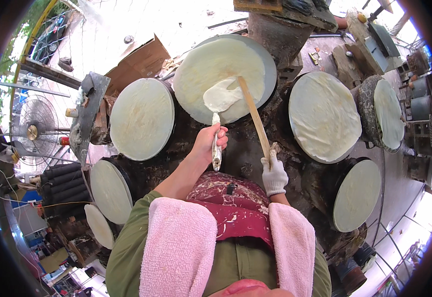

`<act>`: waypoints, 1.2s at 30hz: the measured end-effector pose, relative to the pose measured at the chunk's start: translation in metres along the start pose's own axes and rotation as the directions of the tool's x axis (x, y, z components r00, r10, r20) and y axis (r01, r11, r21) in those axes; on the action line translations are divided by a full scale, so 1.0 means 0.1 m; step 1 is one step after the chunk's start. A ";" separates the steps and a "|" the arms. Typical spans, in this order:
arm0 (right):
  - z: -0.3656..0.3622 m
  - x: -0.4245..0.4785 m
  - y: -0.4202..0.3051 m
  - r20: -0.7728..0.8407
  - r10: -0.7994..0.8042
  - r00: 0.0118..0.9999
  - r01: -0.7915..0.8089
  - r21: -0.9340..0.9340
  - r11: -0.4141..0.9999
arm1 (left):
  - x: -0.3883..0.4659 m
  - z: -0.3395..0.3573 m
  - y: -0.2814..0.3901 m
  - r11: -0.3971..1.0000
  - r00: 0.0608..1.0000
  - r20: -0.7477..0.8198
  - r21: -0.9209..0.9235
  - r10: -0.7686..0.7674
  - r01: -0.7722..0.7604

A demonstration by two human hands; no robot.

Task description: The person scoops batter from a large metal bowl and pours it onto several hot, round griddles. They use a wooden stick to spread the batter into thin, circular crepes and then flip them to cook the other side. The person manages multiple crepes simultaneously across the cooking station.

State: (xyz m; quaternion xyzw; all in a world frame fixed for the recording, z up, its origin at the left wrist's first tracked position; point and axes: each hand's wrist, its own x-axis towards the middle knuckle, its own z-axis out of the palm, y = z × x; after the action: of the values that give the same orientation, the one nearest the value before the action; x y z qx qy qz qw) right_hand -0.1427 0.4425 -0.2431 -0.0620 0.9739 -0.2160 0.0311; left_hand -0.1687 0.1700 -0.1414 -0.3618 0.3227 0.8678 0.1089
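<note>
My bare left hand point(205, 140) grips the batter-smeared handle of a ladle point(216, 148). The handle runs up to a thick white mass of batter point(221, 96), which hides the ladle's head. In a white knit glove, my right hand point(274, 179) holds a long flat wooden stick point(256, 120), its far end at the right edge of the batter. Beneath both tools lies a wide, thin pale pancake point(197, 61) on a round griddle point(269, 70). A grey strip of bare griddle shows along its right side.
More round griddles carry pale sheets, among them a left pancake point(141, 118), a wrinkled right pancake point(323, 117) and a lower right one point(357, 195). A fan point(32, 131) stands at left. Behind the main griddle are a cardboard box point(138, 65) and a block-like support point(277, 37).
</note>
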 end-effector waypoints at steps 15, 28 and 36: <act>0.49 -0.18 0.10 0.144 -0.097 0.985 -0.024 0.665 0.746 | 0.04 -0.08 0.05 0.995 0.998 0.000 0.079 -0.060 0.060; -0.34 0.14 -0.12 0.748 -0.051 0.662 -0.660 0.614 0.433 | -0.04 -0.30 0.19 0.993 0.988 0.099 0.033 -0.119 0.116; -0.14 0.14 0.01 0.009 -0.177 0.984 0.131 0.638 0.759 | 0.18 -0.99 0.00 0.964 0.925 0.377 -0.224 -0.050 0.143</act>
State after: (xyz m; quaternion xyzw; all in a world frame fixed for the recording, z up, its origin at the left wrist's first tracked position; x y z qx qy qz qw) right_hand -0.1584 0.4473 -0.2312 -0.1349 0.8338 -0.5313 0.0656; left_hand -0.1262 0.1062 -0.2063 -0.2191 0.1678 0.9470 0.1643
